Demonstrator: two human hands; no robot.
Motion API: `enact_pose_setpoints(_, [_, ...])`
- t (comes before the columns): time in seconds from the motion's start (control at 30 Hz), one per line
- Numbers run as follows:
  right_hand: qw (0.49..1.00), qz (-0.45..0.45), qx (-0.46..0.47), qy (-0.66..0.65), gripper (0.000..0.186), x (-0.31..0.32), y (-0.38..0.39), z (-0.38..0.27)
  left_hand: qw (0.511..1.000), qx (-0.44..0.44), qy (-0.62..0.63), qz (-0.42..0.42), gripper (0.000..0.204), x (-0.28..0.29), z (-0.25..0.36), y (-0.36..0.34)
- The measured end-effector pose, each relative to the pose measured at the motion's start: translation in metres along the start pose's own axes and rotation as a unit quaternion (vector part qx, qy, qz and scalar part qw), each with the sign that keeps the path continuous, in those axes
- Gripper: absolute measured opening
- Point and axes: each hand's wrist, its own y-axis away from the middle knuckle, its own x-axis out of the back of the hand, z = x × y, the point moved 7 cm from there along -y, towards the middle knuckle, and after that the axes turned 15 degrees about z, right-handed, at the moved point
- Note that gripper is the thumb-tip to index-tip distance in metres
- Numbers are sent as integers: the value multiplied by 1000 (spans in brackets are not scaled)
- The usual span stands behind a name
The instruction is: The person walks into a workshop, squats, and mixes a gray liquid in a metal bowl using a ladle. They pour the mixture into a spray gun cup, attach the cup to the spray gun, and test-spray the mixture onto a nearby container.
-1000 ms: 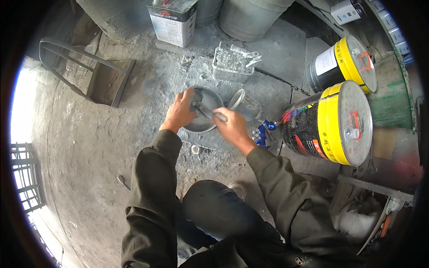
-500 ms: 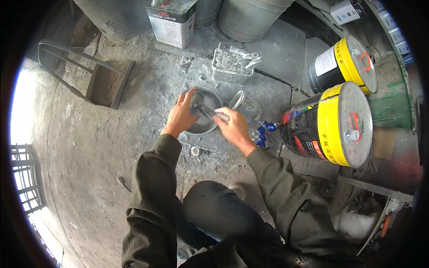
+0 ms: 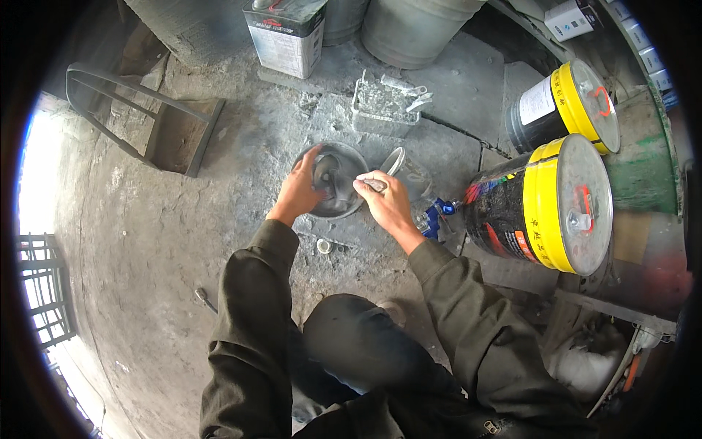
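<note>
Near the middle of the head view, a round grey basin (image 3: 363, 155) rests on the dusty floor. My left hand (image 3: 295, 192) reaches over its left side, thumb and fingers curved around a grey rounded piece (image 3: 327, 174) inside. At the basin's right side, my right hand (image 3: 389, 206) is closed on a grey-handled tool (image 3: 376, 185). The tool's working end is blurred by motion and cannot be made out. Close to the right hand stand a clear container with a pale rim (image 3: 395, 161) and a blue spray gun (image 3: 439, 213).
Behind the basin is a crusted rectangular tub (image 3: 384, 126) with brushes across it. A square metal can (image 3: 287, 45) stands farther back. Two drums with yellow bands, one near (image 3: 541, 205) and one far (image 3: 567, 102), flank the right. A metal scoop (image 3: 183, 139) lies left; a small white cap (image 3: 324, 246) sits nearer.
My right hand has turned and shifted slightly right, so the tool's handle is now foreshortened. The grey piece sits lower in the basin. My left hand stays nearly in place.
</note>
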Motion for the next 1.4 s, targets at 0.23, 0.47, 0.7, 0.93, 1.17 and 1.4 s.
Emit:
enact_pose_setpoints(0.23, [946,-18,280,161,25,-7,16,-28,993,50,-104,-32,52,5,-18,-6])
enact_pose_setpoints(0.47, [997,4,-31,-70,17,-7,9,3,999,43,20,15,63,4,-1,1])
enact_pose_setpoints(0.7, [961,10,238,139,23,-8,21,-30,995,25,-83,42,48,3,-15,-2])
enact_pose_setpoints(0.93, [989,-6,-41,-145,20,-8,6,17,997,73,-4,26,60,2,-2,-4])
enact_pose_setpoints(1.17, [983,9,157,98,24,-5,20,-24,997,53,-49,36,59,-4,-16,-2])
enact_pose_setpoints(1.4, [998,5,60,2,21,-1,14,-5,995,92,-16,23,77,-4,-35,-4])
